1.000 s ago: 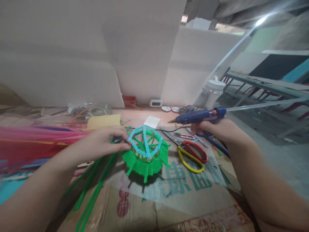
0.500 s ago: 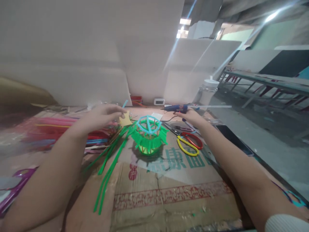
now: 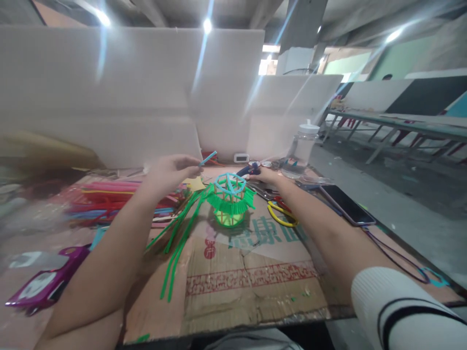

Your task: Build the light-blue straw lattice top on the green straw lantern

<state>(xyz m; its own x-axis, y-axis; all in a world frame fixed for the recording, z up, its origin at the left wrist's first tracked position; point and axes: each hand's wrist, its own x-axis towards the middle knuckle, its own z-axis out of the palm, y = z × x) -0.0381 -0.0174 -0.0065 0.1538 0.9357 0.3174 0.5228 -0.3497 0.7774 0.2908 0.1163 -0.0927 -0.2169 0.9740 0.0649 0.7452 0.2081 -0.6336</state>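
My left hand (image 3: 175, 172) pinches a short light-blue strip (image 3: 208, 158) that points up and to the right. Below those fingertips lies a yellow paper piece (image 3: 196, 183). My right hand (image 3: 265, 176) is closed on a dark blue glue gun (image 3: 248, 169) near the back of the table. Between the hands, a small green lantern-like frame (image 3: 233, 205) with a fringe and a light-blue top ring stands upright on the cardboard (image 3: 251, 301). Long green strips (image 3: 178, 243) lie to its left. Scissors with yellow and red handles (image 3: 282, 215) rest beside my right forearm.
Pink, red and blue strips (image 3: 105, 194) are heaped at the left, with a purple object (image 3: 47, 284) nearer. A clear bottle (image 3: 301, 150) stands at the back right. A phone (image 3: 346, 204) with a cord lies right of my forearm. White boards stand behind.
My left hand has lifted the light-blue strip off to the right, and the yellow piece is now below it. The glue gun has turned and moved closer to the green frame. The view has shifted.
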